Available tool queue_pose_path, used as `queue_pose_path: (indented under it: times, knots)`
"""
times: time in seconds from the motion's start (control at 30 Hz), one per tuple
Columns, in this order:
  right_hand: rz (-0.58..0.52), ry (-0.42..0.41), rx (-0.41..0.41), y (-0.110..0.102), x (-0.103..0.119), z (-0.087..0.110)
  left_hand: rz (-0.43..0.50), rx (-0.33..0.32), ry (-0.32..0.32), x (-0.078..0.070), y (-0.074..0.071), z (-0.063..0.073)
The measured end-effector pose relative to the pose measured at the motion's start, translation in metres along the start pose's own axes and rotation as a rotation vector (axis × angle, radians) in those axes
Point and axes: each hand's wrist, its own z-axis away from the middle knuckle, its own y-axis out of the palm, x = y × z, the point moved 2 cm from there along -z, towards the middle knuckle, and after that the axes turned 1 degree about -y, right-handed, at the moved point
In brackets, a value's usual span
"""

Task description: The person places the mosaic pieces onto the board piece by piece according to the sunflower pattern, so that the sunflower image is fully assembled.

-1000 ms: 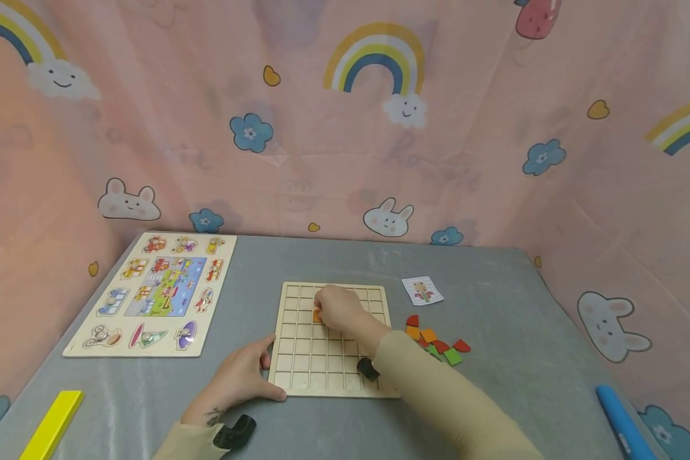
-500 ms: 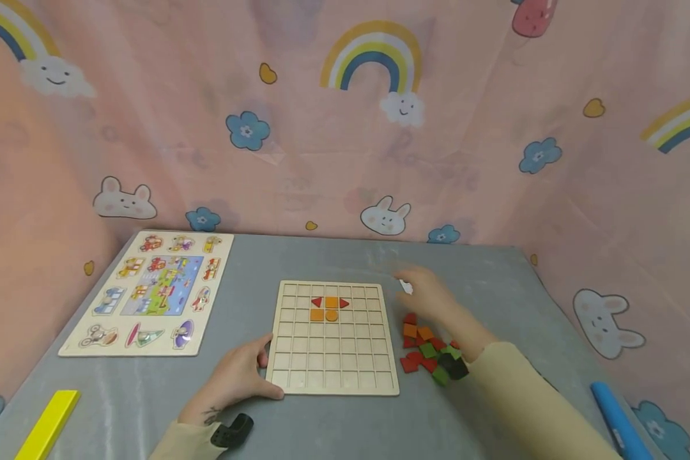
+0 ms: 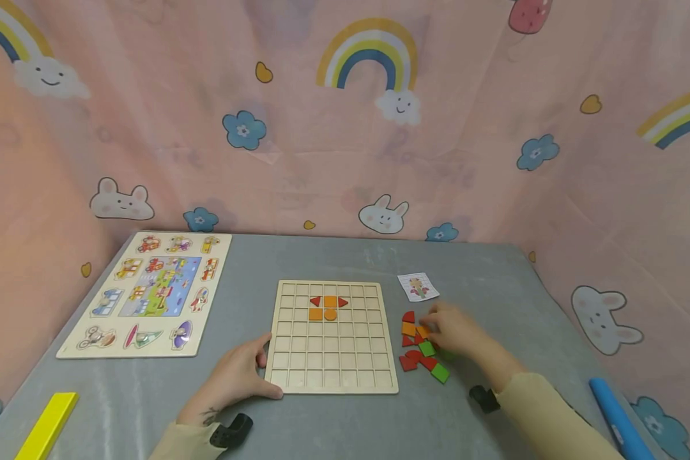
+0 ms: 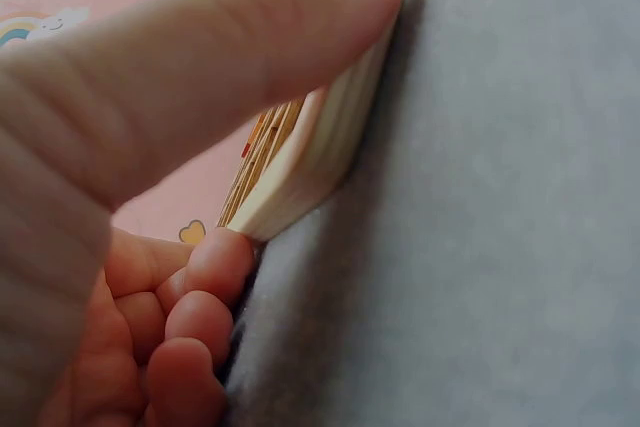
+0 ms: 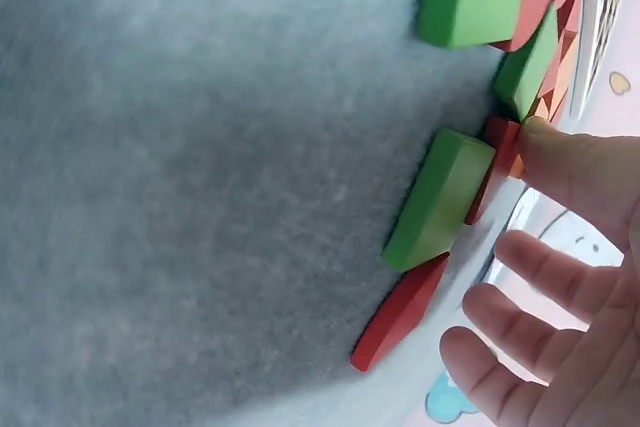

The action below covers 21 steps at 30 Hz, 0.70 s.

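Observation:
A wooden grid board (image 3: 333, 352) lies on the grey table. In its upper cells sit an orange circle (image 3: 330, 314), two orange squares and two red triangles. My left hand (image 3: 243, 370) grips the board's near left corner, thumb along the front edge and fingers at the side. To the board's right is a loose group of red, orange and green pieces. My right hand (image 3: 454, 329) reaches into that group, fingertips right at an orange square piece (image 3: 422, 332). In the right wrist view, its fingers extend loosely beside a green block (image 5: 438, 200) and a red piece (image 5: 400, 315).
A small picture card (image 3: 418, 287) lies behind the loose pieces. At the left is a vehicle puzzle board (image 3: 132, 350), with a yellow bar (image 3: 47, 427) in front. A blue stick-like object (image 3: 621, 415) lies at the right edge. A patterned pink cloth hangs behind.
My right hand has left the grid board, passed over the picture card, and come down to the loose pieces. The board's coloured pieces and the card are now uncovered. My left hand stays put.

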Motion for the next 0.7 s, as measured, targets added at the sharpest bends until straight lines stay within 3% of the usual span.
queue_pose_path:
  times: [0.47, 0.7]
  knots:
    - [-0.059, 0.034, 0.053, 0.0, 0.001, -0.002, -0.01, -0.003, 0.004, 0.001, 0.001, -0.001]
    - [-0.211, 0.063, 0.068, -0.017, 0.009, -0.01, -0.003, -0.01, 0.0, 0.001, 0.001, 0.0]
